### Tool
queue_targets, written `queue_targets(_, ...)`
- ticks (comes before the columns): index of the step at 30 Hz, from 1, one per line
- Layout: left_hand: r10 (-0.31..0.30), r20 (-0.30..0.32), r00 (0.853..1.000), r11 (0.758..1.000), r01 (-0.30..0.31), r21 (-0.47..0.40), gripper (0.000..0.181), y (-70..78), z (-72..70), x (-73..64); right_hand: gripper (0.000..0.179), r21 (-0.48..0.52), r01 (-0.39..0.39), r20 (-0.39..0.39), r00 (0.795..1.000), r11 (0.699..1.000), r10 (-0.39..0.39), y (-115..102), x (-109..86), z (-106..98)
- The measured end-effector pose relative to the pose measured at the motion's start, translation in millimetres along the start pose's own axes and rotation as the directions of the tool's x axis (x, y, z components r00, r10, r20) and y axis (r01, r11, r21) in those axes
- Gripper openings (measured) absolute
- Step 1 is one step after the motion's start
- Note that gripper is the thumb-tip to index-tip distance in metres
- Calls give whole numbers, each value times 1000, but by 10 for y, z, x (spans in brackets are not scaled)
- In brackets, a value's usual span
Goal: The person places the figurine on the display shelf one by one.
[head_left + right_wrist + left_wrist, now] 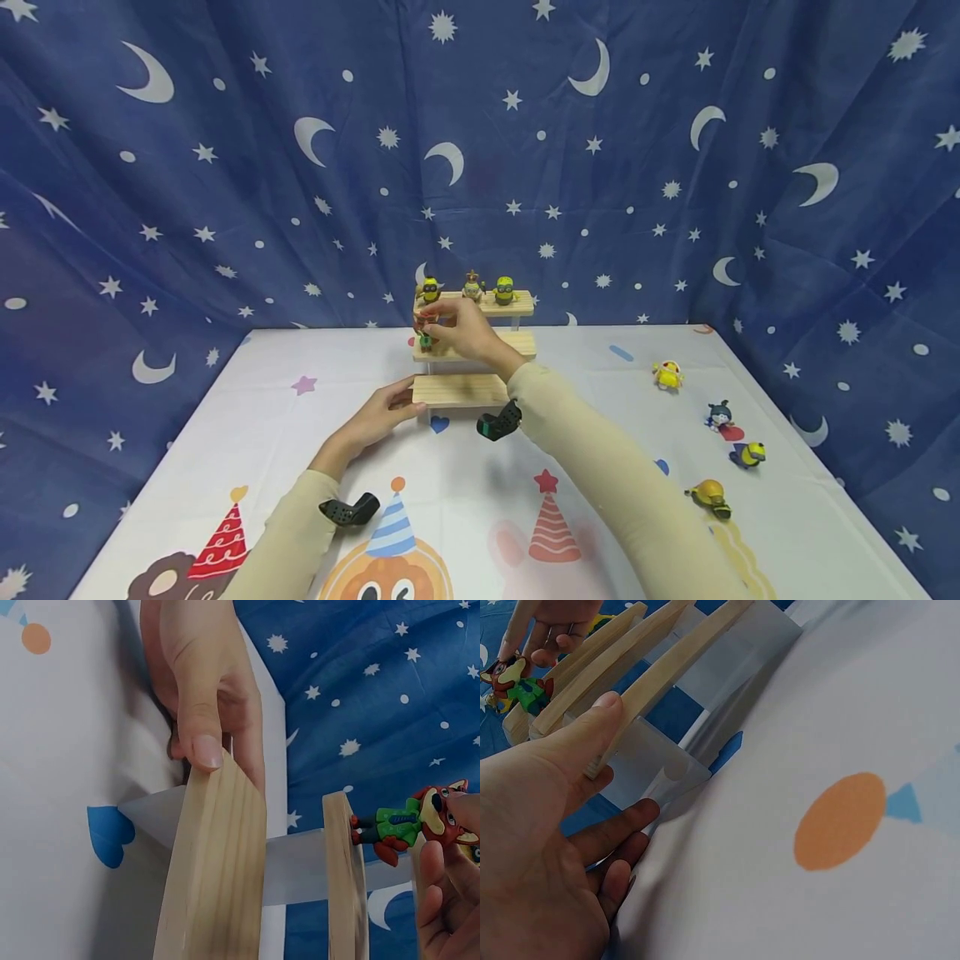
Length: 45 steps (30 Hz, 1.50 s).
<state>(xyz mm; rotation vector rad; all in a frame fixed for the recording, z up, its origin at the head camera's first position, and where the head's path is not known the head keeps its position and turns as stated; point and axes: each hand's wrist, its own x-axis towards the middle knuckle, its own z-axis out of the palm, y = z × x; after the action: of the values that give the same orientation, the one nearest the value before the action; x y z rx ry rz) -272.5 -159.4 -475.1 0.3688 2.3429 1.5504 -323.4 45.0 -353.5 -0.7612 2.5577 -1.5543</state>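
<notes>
A fox figurine point(401, 825) in a green shirt stands at the left end of the middle step of a three-tier wooden display shelf point(459, 392). My right hand point(471, 332) pinches the fox by its head; its feet appear to touch the board. Down at the left end of the lowest step, my left hand point(381, 415) grips the shelf. In the left wrist view, its thumb point(604, 712) lies on the board's edge and the other fingers are by the clear side support point(649, 754). Three yellow figurines, one of them a crowned figurine point(472, 287), stand on the top step.
On the right side of the white tablecloth point(600, 417) lie a yellow figurine with a red and white top point(667, 376), a dark-haired figurine point(719, 414), a blue-and-yellow figurine point(747, 454) and a yellow-brown figurine point(710, 497). Behind hangs a blue star-and-moon curtain point(480, 125).
</notes>
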Motion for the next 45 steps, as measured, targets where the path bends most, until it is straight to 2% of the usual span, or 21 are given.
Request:
queue_targets(9, -1, 0, 1000, 1000, 1, -6, 81, -11, -7, 3, 30, -19, 29, 17, 999, 999, -29, 23, 1, 11)
queue_targets(21, 15, -1, 1000, 1000, -15, 8, 79, -13, 6, -2, 31, -23, 18, 31, 999, 1000, -17, 35, -10, 9)
queue_targets(36, -9, -10, 1000, 1000, 9, 12, 79, 32, 15, -23, 31, -25, 24, 31, 999, 999, -24, 23, -11, -2)
queue_targets(45, 3, -7, 1000, 1000, -3, 14, 78, 12, 14, -11, 33, -19, 33, 26, 999, 999, -33, 22, 0, -6)
